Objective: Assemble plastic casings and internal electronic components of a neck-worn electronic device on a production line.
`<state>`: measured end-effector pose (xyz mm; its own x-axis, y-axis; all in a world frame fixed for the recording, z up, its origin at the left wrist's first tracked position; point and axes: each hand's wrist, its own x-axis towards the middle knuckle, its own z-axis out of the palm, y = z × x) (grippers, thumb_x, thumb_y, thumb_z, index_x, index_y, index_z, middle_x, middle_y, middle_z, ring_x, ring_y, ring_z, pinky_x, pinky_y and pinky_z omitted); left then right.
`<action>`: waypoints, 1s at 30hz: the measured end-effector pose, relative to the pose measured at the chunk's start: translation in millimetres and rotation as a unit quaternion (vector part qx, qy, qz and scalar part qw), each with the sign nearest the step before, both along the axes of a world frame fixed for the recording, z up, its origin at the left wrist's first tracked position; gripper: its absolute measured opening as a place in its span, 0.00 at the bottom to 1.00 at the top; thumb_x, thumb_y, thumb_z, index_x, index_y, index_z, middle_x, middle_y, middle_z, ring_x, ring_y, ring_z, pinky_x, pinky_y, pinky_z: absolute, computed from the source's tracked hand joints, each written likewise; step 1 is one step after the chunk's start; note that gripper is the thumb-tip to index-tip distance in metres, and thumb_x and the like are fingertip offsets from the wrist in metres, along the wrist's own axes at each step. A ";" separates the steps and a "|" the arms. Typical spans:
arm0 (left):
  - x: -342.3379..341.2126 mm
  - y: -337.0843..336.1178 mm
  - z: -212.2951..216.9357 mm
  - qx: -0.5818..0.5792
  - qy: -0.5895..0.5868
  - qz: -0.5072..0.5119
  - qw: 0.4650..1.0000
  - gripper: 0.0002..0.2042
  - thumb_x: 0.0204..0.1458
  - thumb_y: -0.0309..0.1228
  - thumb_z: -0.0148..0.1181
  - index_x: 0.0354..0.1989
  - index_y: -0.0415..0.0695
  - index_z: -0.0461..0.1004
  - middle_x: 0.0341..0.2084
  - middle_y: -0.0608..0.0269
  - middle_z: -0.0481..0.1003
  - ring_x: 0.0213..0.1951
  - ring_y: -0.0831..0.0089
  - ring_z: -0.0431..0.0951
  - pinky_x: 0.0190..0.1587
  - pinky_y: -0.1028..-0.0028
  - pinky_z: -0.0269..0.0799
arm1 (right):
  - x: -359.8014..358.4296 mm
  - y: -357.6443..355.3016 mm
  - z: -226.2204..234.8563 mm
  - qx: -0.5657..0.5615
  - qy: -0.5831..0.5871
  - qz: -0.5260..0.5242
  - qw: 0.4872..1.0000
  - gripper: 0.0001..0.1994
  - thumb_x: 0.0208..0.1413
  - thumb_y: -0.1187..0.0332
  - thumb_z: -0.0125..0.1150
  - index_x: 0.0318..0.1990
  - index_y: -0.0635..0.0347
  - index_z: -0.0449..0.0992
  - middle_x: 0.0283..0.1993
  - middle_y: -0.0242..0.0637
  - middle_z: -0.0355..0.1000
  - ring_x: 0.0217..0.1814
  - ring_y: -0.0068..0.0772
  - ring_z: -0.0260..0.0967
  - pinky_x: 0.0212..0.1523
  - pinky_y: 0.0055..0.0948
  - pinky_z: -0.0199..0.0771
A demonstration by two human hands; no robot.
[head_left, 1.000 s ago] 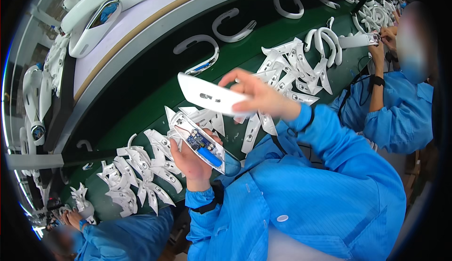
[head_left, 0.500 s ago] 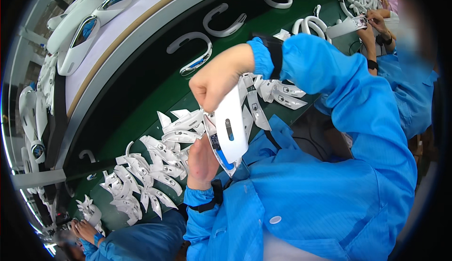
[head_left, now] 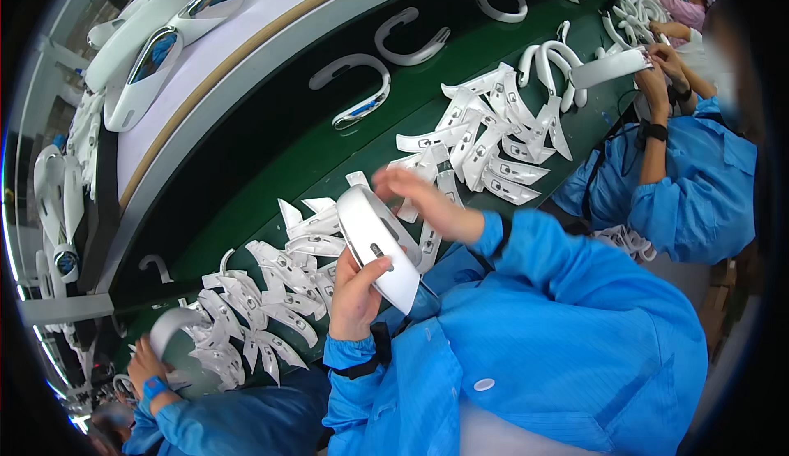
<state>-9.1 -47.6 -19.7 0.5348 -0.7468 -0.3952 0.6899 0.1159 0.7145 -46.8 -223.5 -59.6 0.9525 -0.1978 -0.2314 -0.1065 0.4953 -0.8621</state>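
Right now the white casing (head_left: 367, 227) sits in the left hand (head_left: 355, 298), near the wearer's front, between the left covers (head_left: 283, 271) and the right covers (head_left: 485, 148) on the green bench (head_left: 271, 164). That hand grasps it, thumb on the outer face just on the near side of the dark slot (head_left: 376, 249), fingers behind (mostly hidden). The right hand (head_left: 431, 205) is unclenched, apparently gripping nothing, its blurred fingers close by the casing's far end; whether one touches it, I cannot tell. For good handling, I'd keep the left hold snug but light, thumb clear of the slot, and bring any right-hand pressure on flat and evenly along the edges. Pushing at one end alone could skew the face or scuff its gloss.
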 end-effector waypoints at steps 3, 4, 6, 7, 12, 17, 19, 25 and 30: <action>-4.6 -1.8 -9.8 0.113 -0.164 0.002 0.980 0.20 0.47 0.26 0.57 0.48 0.33 0.62 0.37 0.51 0.70 0.39 0.63 0.72 0.42 0.67 0.69 | -26.5 56.3 -16.6 0.286 0.040 0.067 0.955 0.23 0.63 0.54 0.32 0.61 0.54 0.56 0.56 0.35 0.62 0.57 0.29 0.60 0.56 0.32 0.62; -5.7 -5.1 -10.4 0.111 -0.164 -0.008 0.980 0.20 0.47 0.26 0.57 0.48 0.33 0.62 0.37 0.51 0.70 0.39 0.63 0.72 0.42 0.67 0.69 | -28.9 58.8 -13.4 0.296 0.081 0.071 0.949 0.23 0.64 0.57 0.31 0.62 0.55 0.54 0.60 0.36 0.60 0.60 0.30 0.59 0.59 0.32 0.59; -11.0 -7.2 -9.9 0.360 -0.585 -0.019 0.727 0.23 0.47 0.30 0.59 0.49 0.33 0.61 0.35 0.50 0.66 0.38 0.60 0.67 0.42 0.65 0.64 | -27.4 52.9 -24.7 0.310 0.064 0.089 0.944 0.23 0.64 0.55 0.31 0.61 0.55 0.56 0.57 0.35 0.62 0.57 0.28 0.61 0.56 0.30 0.62; -13.5 -10.3 -7.1 0.358 -0.555 -0.016 0.750 0.25 0.45 0.32 0.62 0.49 0.33 0.61 0.33 0.50 0.62 0.38 0.57 0.63 0.43 0.64 0.61 | -25.8 48.3 -24.7 0.322 0.048 0.119 0.938 0.23 0.64 0.53 0.31 0.60 0.55 0.58 0.54 0.34 0.64 0.53 0.26 0.64 0.52 0.28 0.66; -29.1 -16.9 26.6 0.323 -0.452 0.101 0.825 0.28 0.41 0.31 0.65 0.51 0.32 0.62 0.31 0.52 0.65 0.32 0.61 0.67 0.36 0.68 0.65 | -25.1 41.3 -14.2 0.316 -0.006 0.155 0.936 0.22 0.64 0.56 0.33 0.60 0.56 0.57 0.53 0.35 0.64 0.53 0.26 0.64 0.52 0.26 0.67; -31.5 -8.6 36.9 0.428 -0.568 0.007 0.702 0.26 0.42 0.32 0.64 0.49 0.31 0.65 0.28 0.54 0.71 0.31 0.67 0.72 0.34 0.74 0.68 | -20.3 45.1 6.4 0.249 -0.027 0.138 0.958 0.24 0.63 0.59 0.37 0.64 0.52 0.47 0.56 0.33 0.60 0.56 0.26 0.60 0.56 0.27 0.62; -34.5 -4.7 31.4 0.441 -0.537 -0.030 0.719 0.29 0.44 0.29 0.62 0.56 0.34 0.59 0.35 0.49 0.73 0.34 0.65 0.76 0.36 0.74 0.70 | -11.8 50.2 4.7 0.191 -0.066 0.144 0.969 0.27 0.64 0.61 0.33 0.67 0.51 0.36 0.62 0.32 0.53 0.61 0.24 0.53 0.61 0.27 0.55; -32.6 6.4 24.3 0.259 -0.379 0.105 0.882 0.38 0.44 0.22 0.59 0.63 0.40 0.44 0.39 0.54 0.71 0.36 0.74 0.73 0.36 0.78 0.68 | -14.1 48.9 11.6 0.146 -0.111 0.144 0.972 0.30 0.64 0.59 0.33 0.67 0.53 0.27 0.67 0.36 0.42 0.67 0.26 0.43 0.64 0.25 0.45; -31.7 -0.7 15.1 0.219 -0.403 0.149 0.876 0.36 0.45 0.21 0.58 0.63 0.42 0.47 0.42 0.54 0.70 0.39 0.72 0.72 0.39 0.77 0.68 | -21.2 46.6 15.7 0.032 -0.136 0.116 0.983 0.29 0.65 0.59 0.32 0.67 0.57 0.30 0.70 0.38 0.36 0.71 0.30 0.34 0.66 0.26 0.40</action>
<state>-40.8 -48.3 -4.6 0.9176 -0.3973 -0.0138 -0.0725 -0.2014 0.9768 -68.0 -176.9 -43.9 0.9987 0.0378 0.0338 0.0081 0.5389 -0.8424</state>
